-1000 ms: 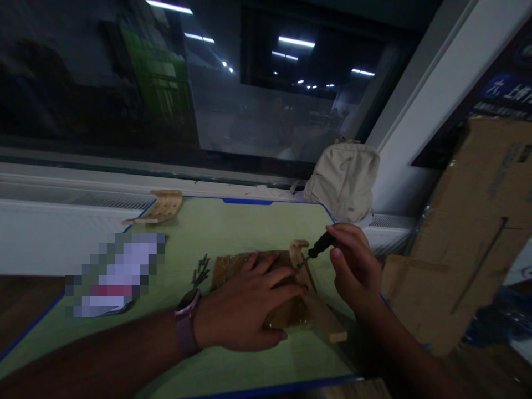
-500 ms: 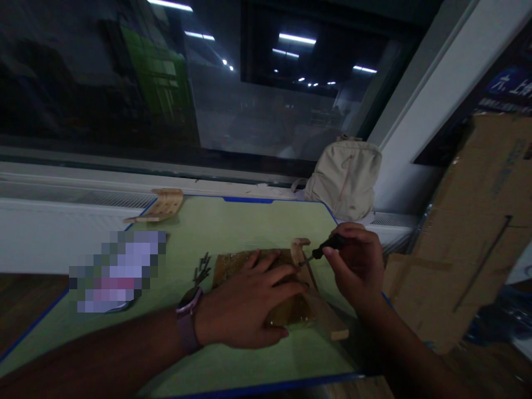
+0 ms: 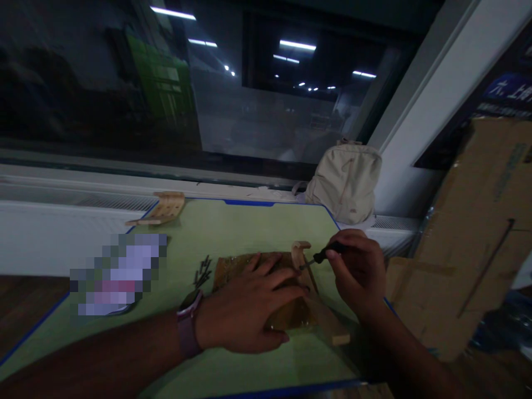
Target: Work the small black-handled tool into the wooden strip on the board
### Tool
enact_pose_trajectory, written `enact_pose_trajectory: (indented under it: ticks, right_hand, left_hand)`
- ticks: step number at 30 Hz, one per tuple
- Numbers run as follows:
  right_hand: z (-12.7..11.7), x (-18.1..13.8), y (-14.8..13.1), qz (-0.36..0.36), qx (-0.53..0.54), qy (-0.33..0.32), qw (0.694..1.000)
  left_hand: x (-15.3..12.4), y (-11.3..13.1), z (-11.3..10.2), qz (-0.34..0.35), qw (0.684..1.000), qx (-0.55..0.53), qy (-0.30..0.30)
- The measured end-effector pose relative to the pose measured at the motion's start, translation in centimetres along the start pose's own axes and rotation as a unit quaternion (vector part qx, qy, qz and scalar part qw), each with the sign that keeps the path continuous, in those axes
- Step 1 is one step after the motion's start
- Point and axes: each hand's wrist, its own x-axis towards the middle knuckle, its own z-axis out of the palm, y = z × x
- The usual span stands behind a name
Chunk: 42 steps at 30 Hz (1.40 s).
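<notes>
In the head view, the left hand (image 3: 249,310) lies low in the middle of the frame, palm down and fingers spread, pressed flat on a brown flat wooden board (image 3: 286,316) that rests on a pale green work mat with a blue border (image 3: 233,227). A mauve wristwatch (image 3: 188,328) circles that wrist.

Just right of centre, the right hand (image 3: 359,271) has its fingers curled and pinched round the black handle of a small screwdriver (image 3: 322,256). The tool's thin shaft slants down to the left, and its tip meets a small pale curved wooden piece (image 3: 297,254) standing upright at the board's far edge. A light wooden strip (image 3: 328,321) runs from beneath the board toward the lower right, ending just short of the mat's near edge.

Left of the board, near the wrist, a small heap of dark screws (image 3: 202,270) lies on the mat. Further left sits a blurred patch of white and pink that cannot be made out. At the mat's far left corner, in the left middle of the frame, a pale wooden slatted part (image 3: 164,208) rests by the white sill.

Above and right of the hands, a beige fabric backpack (image 3: 344,180) leans in the corner under the dark window. Large brown cardboard boxes (image 3: 469,233) fill the right side of the frame.
</notes>
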Motion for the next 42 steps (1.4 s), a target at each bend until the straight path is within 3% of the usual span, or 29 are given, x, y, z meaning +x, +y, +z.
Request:
enact_pose_trajectory:
  ticks: [4,8,15,22,28,34,39,42]
  right_hand:
    - [-0.38,-0.11,0.1,0.0,-0.034,-0.049,0.998]
    - [-0.13,-0.36,-0.09,0.033,0.005,-0.08,0.996]
    - [0.14,-0.14,0.26,0.02,0.005,-0.001,1.0]
    - [-0.25,-0.43,0.04,0.004,-0.012,-0.079,0.997]
    - [0.27,-0.43,-0.27,0.059,0.039,-0.047,0.996]
    - [-0.09,0.01,0.0,-0.017,-0.015,-0.026,0.999]
    - [-0.53,0.02,-0.38,-0.01,-0.069,-0.056,0.996]
    - [-0.38,-0.13,-0.65,0.026,-0.047,-0.071,0.996]
  left_hand:
    - [-0.05,-0.03,-0.02,-0.003,1.0,0.003,0.001]
    - [0.0,0.02,-0.08,-0.004,1.0,0.002,-0.005]
    - [0.01,0.02,0.02,-0.009,1.0,0.0,-0.007]
    - [0.03,-0.05,0.07,-0.003,1.0,0.009,0.008]
    - [0.07,0.17,-0.14,-0.007,1.0,0.004,0.002]
    - [0.02,-0.06,0.05,-0.004,1.0,0.003,0.006]
    - [0.02,-0.05,-0.01,-0.006,1.0,0.002,-0.004]
    - [0.0,0.08,-0.05,-0.008,1.0,0.0,-0.002]
